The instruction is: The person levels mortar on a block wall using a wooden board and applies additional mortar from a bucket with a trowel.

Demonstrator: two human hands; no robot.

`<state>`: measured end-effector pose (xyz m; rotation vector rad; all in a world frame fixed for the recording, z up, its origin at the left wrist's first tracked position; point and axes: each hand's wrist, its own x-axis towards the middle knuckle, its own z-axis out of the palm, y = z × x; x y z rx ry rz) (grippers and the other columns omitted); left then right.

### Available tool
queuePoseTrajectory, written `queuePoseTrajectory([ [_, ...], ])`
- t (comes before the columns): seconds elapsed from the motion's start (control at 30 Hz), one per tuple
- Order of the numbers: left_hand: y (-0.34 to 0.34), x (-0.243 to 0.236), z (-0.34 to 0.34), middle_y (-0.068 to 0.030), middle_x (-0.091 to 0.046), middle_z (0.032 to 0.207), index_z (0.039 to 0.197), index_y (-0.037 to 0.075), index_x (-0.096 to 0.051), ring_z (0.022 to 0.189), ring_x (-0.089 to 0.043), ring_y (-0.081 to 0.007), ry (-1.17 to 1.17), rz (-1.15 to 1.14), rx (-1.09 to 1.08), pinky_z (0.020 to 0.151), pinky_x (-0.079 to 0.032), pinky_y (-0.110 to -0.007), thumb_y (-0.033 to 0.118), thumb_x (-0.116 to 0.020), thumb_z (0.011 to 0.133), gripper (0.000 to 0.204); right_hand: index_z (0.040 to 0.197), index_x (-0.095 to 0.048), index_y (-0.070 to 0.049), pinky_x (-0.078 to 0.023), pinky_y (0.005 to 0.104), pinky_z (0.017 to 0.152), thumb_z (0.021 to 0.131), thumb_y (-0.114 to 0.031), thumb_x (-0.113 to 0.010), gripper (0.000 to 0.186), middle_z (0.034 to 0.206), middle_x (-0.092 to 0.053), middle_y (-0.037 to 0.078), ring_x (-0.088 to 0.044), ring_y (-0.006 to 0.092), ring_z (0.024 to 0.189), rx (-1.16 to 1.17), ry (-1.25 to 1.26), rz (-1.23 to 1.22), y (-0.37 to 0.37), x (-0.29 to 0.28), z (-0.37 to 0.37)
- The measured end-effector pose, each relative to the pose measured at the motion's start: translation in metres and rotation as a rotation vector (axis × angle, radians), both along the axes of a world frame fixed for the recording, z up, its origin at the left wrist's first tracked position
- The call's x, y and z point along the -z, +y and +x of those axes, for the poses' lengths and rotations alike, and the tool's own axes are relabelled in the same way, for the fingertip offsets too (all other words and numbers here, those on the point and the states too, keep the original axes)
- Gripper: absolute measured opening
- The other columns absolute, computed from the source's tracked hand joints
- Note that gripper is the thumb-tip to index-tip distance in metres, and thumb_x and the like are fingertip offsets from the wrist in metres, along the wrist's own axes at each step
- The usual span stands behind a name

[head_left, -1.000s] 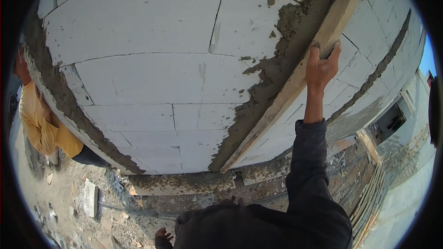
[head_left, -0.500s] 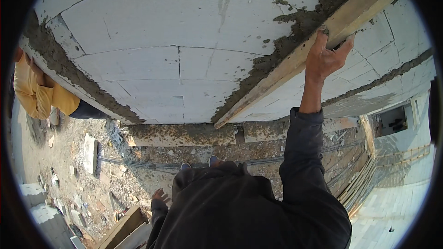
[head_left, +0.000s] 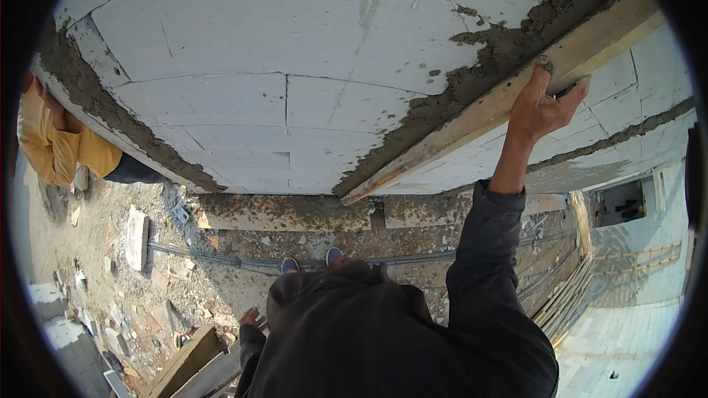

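Note:
A long wooden board lies slantwise against the white block wall. My right hand grips it near its upper end, thumb and fingers on opposite edges. Along the board's left edge runs a strip of wet grey mortar, ragged on the side away from the wood. Down by my body at the lower left, my left hand hangs with its fingers apart and holds nothing.
At the left, a person in a yellow top stands beside another mortar strip. Mortar-spattered planks lie at the wall's foot. Rubble covers the ground, with thin rods across it. Bamboo poles lie at the right.
My right hand and the board's upper end have shifted slightly right and down in view. The left hand stays low at my side.

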<state>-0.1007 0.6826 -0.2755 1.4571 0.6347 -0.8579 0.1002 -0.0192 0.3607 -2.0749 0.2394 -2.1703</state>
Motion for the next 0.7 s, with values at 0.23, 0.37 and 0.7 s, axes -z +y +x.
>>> queuePoseTrajectory([
  [0.23,-0.016,-0.050,0.026,-0.0114,-0.059,0.131,0.138,0.013,-0.058,0.106,-0.066,-0.0382,0.229,-0.004,-0.319,0.077,-0.063,-0.057,0.028,-0.077,0.090,0.054,0.144,-0.042,0.015,-0.059,0.0362,0.083,0.088,-0.012,-0.075,0.070,0.127,-0.061,0.026,-0.067,0.0283,0.105,-0.064,0.048,0.038,0.011,0.021,-0.004],
  [0.37,-0.023,-0.064,0.025,-0.0115,-0.058,0.135,0.137,0.013,-0.058,0.109,-0.065,-0.0387,0.211,0.006,-0.332,0.077,-0.063,-0.057,0.029,-0.077,0.090,0.053,0.139,-0.044,0.018,-0.059,0.0333,0.077,0.085,-0.014,-0.079,0.072,0.119,-0.065,0.024,-0.068,0.0255,0.098,0.023,0.033,0.050,-0.005,-0.048,-0.019],
  [0.7,0.003,-0.008,-0.041,-0.0053,-0.063,0.129,0.138,0.018,-0.059,0.101,-0.067,-0.0357,0.108,-0.020,-0.139,0.076,-0.059,-0.056,0.032,-0.078,0.091,0.052,0.140,-0.041,0.018,-0.060,0.0325,0.079,0.088,-0.011,-0.076,0.068,0.120,-0.061,0.024,-0.067,0.0247,0.097,-0.151,-0.041,0.078,-0.002,-0.020,-0.005],
])
